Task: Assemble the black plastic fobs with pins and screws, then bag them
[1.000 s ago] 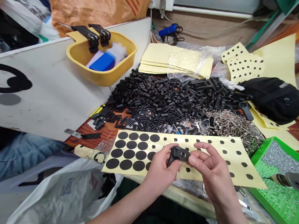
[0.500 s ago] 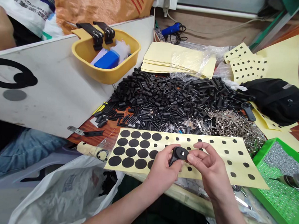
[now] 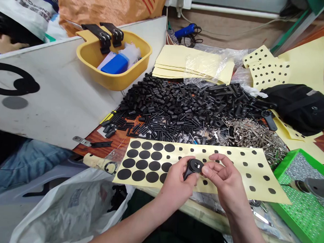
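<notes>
**A:** Head view: our left hand (image 3: 175, 181) has its grip closed on the black knob (image 3: 193, 166), just above the yellow sticker sheet (image 3: 237, 167) at the bench's near edge.

**B:** Yep, and our right hand (image 3: 224, 179) pinches its round face. We're mid-press, I'd say, and it wants even thumb pressure.

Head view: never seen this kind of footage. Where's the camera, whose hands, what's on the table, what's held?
No machine here: a person works with bare hands, and the camera sits on that person's head, looking forward and down. The left hand grips a small black part, and the right hand pinches its round end. Below them lies a yellow sheet of black round stickers. Behind it, the table carries a heap of black pieces, a heap of metal clips, a yellow tub, a black bag and a green tray.
</notes>
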The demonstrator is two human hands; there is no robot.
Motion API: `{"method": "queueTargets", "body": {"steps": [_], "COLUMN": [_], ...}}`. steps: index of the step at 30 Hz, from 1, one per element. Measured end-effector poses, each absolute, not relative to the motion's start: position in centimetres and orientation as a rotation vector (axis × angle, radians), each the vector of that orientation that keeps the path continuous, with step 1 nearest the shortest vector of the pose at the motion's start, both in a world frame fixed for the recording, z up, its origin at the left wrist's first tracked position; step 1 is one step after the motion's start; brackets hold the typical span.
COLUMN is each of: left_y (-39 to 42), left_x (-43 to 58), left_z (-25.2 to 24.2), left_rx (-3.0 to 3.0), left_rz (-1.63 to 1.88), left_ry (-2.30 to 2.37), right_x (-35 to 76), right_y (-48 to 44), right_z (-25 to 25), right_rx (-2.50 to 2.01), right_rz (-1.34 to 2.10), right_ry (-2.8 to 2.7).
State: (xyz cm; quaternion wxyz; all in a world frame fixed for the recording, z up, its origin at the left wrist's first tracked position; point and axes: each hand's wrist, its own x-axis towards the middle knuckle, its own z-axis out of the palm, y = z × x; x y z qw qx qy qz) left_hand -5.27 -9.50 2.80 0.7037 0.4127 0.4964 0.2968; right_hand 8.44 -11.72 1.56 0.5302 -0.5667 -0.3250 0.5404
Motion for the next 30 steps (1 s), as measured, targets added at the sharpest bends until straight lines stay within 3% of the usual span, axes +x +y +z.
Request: {"method": "queueTargets", "body": {"steps": [30], "left_y": [-9.9], "left_x": [-5.5], "left_z": [0.9], "left_rx": [1.018], "left_rz": [0.786], "left_ry": [1.18], "right_x": [7.8], "right_y": [-11.6], "right_z": [1.7], "right_rx": [-1.413], "right_rz": [1.216], "right_ry": [-0.809]}}
